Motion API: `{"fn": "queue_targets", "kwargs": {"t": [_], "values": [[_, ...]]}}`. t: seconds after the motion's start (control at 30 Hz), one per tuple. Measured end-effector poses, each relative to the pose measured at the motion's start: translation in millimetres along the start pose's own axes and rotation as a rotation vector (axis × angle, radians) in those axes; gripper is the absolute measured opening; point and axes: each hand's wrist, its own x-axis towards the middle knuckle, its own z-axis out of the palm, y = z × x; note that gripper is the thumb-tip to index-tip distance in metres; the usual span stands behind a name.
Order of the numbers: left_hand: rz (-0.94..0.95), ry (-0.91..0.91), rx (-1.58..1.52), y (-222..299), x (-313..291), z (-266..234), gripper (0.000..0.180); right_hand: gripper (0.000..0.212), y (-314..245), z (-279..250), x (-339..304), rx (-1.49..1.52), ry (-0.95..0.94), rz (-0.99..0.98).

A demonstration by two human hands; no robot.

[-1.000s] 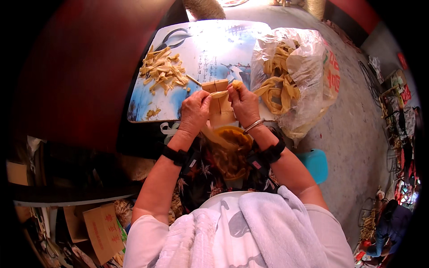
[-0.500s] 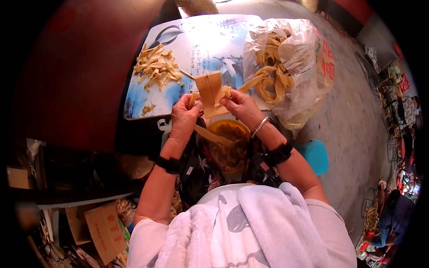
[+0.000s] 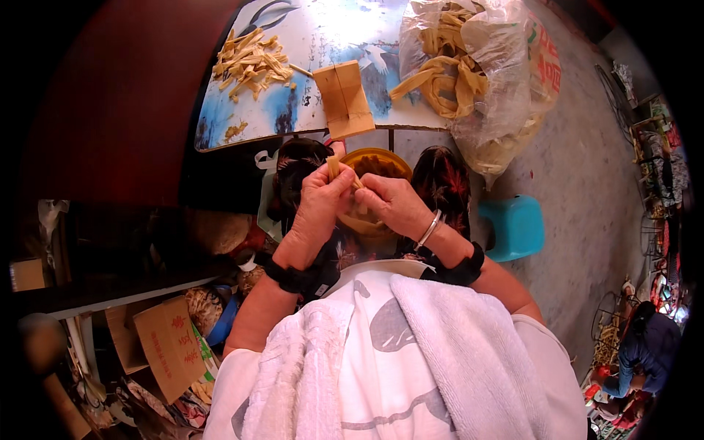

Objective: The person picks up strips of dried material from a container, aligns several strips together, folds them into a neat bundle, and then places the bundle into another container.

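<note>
Close together above a yellow basin [image 3: 376,152], both hands are closed on a soft tan strip [image 3: 334,166]. My left hand [image 3: 320,204] pinches it between thumb and fingers, with one end standing up. My right hand [image 3: 397,202] grips the strip beside the left fingertips; part of it is hidden by the fingers. Brown pieces lie in the basin, between my knees. Beyond the hands, an L-shaped wooden block [image 3: 343,99] with a dark line across it rests at the table's near edge, touched by neither hand.
On the painted table [image 3: 293,110] lies a pile of tan strips [image 3: 253,62] at left. A clear plastic bag [image 3: 499,95] of long tan strips hangs over its right side. A turquoise stool [image 3: 517,227] stands on the floor at right. Cardboard boxes [image 3: 170,348] are at lower left.
Both hands have drawn back from the wooden block toward my body and come together over the basin with the strip. The view has shifted, so the table sits higher in it.
</note>
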Motion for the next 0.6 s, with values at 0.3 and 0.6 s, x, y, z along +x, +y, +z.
{"fn": "queue_targets", "kwargs": {"t": [0.3, 0.6], "values": [[-0.035, -0.012, -0.008, -1, -6, -1, 0.009, 0.028, 20, -3, -4, 0.250, -0.061, 0.159], [0.030, 0.006, 0.164, -1, 3, 3, 0.006, 0.020, 9, -9, 8, 0.043, 0.048, 0.006]]}}
